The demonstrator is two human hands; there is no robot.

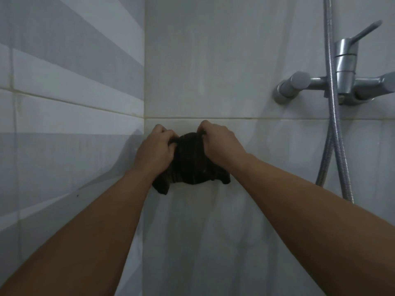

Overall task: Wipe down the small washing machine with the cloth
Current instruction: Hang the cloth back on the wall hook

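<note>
both arms reach forward toward the corner where two tiled walls meet, and between them hangs the cloth (191, 161), dark and bunched, held in the air in front of the wall (213, 71). the left hand (155, 150) is clenched on the cloth's left side, fingers (168, 133) curled over its upper edge and knuckles turned toward the camera. the right hand (220, 142) grips the cloth's right side the same way, its fingertips hooked into the top fold. the two hands sit close together, with only the rounded hump of fabric showing between them. below the hands the cloth spreads out into loose ends, one drooping under the left wrist, another sticking out under the right wrist. faint paler stripes run down its surface.

to the right of the cloth and higher up, a metal tap (344, 69) is fixed to the wall, its lever pointing up and to the right. a ribbed shower hose (330, 124) runs down past the tap and loops back, well to the right of the cloth. to the left of the cloth the side wall (64, 103) carries wide bands of grey and white tile. a horizontal grout line crosses the wall just above the hands.
</note>
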